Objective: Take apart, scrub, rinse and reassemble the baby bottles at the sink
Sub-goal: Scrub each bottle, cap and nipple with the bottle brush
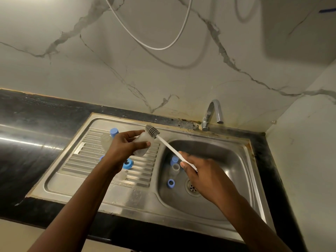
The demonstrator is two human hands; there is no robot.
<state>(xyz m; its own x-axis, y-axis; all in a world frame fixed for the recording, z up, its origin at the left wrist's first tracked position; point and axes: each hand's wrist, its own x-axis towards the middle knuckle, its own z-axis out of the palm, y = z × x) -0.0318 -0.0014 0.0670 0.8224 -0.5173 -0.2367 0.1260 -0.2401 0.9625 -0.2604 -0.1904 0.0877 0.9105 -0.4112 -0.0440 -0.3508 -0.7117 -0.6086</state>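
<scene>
**Brush meets bottle above the drainboard**

A pale marble-veined wall [163,70] fills the upper view, with a white hose [145,43] looping across it. Below runs a dark, glossy desk [27,124], and set into it is a steel sink [127,202]: a ribbed drainboard [81,160] on the left and a basin [218,160] on the right, with a chrome tap [212,113] at the back edge.

Both bare forearms reach in from below. The left hand [123,148] is curled round a clear bottle [141,142], holding it tilted in the air over the drainboard. The right hand [203,177], above the basin, pinches the lower end of a white-handled brush [167,144]. The handle slants up and left, and the grey brush head [152,131] sits at the bottle's upper end. Whether any of the head is inside cannot be told.

A second bottle [107,140] with a blue cap [114,132] lies on the drainboard just behind the left hand. A blue ring [127,163] rests on the ribs under the wrist. In the basin, near the drain [192,187], lie a clear tube-like part [175,169] with a blue piece [174,159] beside it and a smaller blue collar [171,183].
</scene>
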